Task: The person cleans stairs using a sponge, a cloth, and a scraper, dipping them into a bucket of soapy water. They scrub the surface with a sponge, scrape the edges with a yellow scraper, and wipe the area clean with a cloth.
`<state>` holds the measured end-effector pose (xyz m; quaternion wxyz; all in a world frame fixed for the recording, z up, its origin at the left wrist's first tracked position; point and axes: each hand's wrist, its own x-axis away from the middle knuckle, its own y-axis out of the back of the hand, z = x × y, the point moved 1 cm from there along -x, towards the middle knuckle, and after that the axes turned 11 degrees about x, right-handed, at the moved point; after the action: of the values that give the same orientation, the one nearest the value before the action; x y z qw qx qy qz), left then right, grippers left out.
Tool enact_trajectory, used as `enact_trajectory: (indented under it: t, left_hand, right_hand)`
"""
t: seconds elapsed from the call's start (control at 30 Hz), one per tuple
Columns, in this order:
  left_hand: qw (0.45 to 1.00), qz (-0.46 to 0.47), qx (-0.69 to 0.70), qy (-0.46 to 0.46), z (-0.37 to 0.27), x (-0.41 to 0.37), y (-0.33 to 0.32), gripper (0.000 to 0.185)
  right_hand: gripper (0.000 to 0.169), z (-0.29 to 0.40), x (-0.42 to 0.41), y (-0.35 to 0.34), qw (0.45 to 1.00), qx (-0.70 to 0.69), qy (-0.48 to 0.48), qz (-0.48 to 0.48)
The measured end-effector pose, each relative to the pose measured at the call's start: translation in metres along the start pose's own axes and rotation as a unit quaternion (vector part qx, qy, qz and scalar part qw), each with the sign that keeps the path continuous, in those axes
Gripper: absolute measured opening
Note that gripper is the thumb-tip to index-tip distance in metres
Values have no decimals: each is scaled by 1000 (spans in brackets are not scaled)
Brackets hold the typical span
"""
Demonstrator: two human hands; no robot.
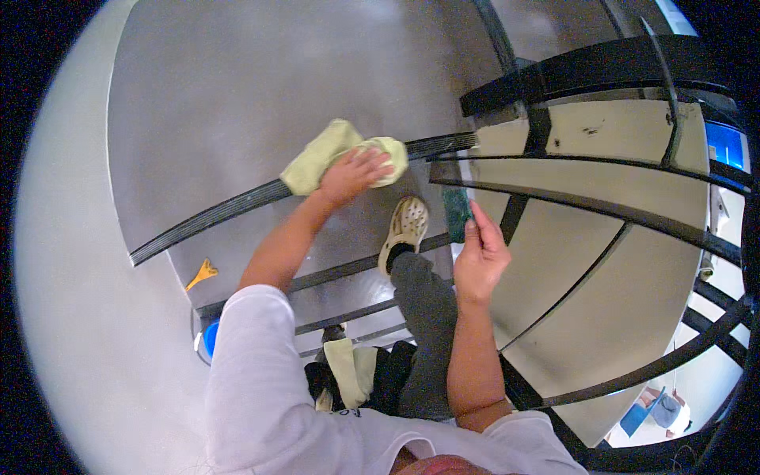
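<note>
With its fingers spread over a folded pale-yellow cloth (320, 157), my left hand (356, 172) presses it on the black ribbed strip (225, 214) along the edge of a grey stair landing (249, 89). My right hand (482, 252) pinches a dark green scouring pad (456, 208) between thumb and fingers, beside the black metal railing (570, 199). A foot in a beige clog (409, 219) stands on the step between my hands. Another pale-yellow cloth (350, 371) hangs at my waist.
A yellow-orange tool (203, 273), perhaps a scraper, lies on a step at the left, above a partly hidden blue bucket (211, 338). Lower steps with dark strips descend beneath me. Black rails border a beige panel (594, 285) on the right. Another person (671, 412) is far below.
</note>
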<state>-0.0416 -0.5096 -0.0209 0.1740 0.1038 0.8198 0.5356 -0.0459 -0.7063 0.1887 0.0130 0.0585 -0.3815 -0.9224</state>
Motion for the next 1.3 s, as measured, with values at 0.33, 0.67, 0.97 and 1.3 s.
enact_trajectory:
  t: [0.33, 0.67, 0.97, 1.3]
  left_hand:
    - [925, 59, -50, 373, 92, 342, 97, 56]
    - [983, 21, 4, 180, 41, 179, 64, 49]
    - [679, -244, -110, 684, 116, 279, 84, 52]
    - [553, -255, -204, 766, 125, 290, 107, 46]
  right_hand:
    - [25, -8, 13, -2, 1000, 22, 13, 13]
    - [28, -66, -38, -62, 986, 160, 41, 30]
    - [24, -56, 37, -261, 917, 221, 330, -24]
    - [31, -123, -89, -178, 905, 403, 136, -30]
